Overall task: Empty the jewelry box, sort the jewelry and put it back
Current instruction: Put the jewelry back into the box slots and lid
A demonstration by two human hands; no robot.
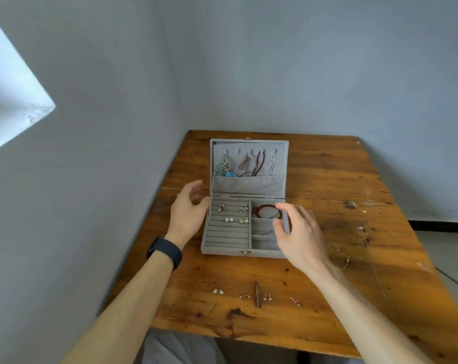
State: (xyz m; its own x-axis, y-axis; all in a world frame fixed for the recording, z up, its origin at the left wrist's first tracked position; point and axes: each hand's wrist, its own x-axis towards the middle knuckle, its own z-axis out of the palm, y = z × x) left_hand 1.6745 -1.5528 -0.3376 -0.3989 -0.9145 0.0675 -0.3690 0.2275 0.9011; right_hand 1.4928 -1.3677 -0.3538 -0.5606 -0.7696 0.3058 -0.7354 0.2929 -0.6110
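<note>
Grey velvet lines the jewelry box [224,251] that stands open on a worn wooden table [327,179], its lid [249,183] upright toward the wall. On the lid's hooks we see hoop earrings [223,167] with turquoise drops, a bundle of cords [256,162] and a silver chain [272,164], their ends slipping into the fabric pocket below. In the ridged left section of the tray sit four pairs of small earrings [243,209], among them pearl studs [228,219]; a red bracelet [265,210] fills the far right compartment. The left hand [188,211], a black wristband [166,252] on its wrist, is at the box's left wall, fingers spread and loose, gripping nothing, the thumb at the far corner of the tray. The right hand [300,233] hovers over the right-hand compartments, fingers slackly curved, forefinger and thumb apart with the bracelet's edge between them; blur keeps us from telling whether they touch it. Nearer to us, along the table's front, four small sets of stud earrings [267,296] lie in a row, well apart from the box. To the right of the box a thin chain [341,257] lies on the bare wood, and a second fine chain [364,239] lies beyond it, near the table's right edge.
</note>
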